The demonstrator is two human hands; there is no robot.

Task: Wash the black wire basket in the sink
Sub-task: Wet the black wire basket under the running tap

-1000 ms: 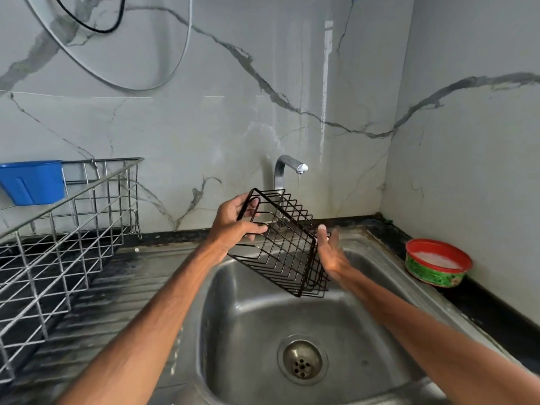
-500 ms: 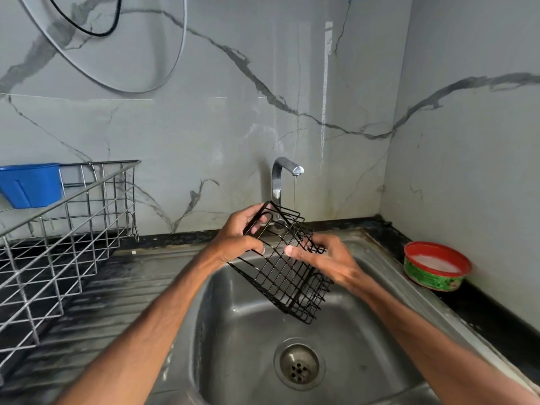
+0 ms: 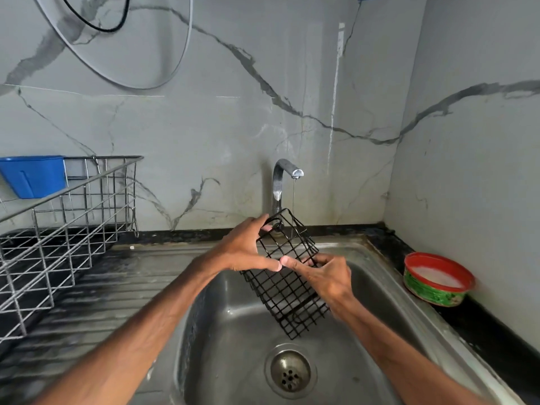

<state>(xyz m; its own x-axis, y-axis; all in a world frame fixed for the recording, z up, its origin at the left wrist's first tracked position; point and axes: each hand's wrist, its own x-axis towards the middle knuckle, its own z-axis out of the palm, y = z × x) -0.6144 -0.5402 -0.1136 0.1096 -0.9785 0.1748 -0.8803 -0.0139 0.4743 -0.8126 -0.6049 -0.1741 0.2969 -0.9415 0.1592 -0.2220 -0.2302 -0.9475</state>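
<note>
Two grips on basket [image 3: 287,290], held over sink [image 3: 233,331] near back edge. Long axis tilted: top end under tap [image 3: 287,171] (thin stream lands there), bottom end toward drain [image 3: 290,372]. Left grip [image 3: 245,249] clasps top end. Right grip [image 3: 328,277] holds mid-side wires and sits nearer lower end, which lies out of stream. It probably steers next shift.

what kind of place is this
Most likely a home kitchen's washing-up corner: a steel sink with a ribbed drainboard, a tap trickling water onto the black wire basket, and a wire dish rack at the left.
</note>
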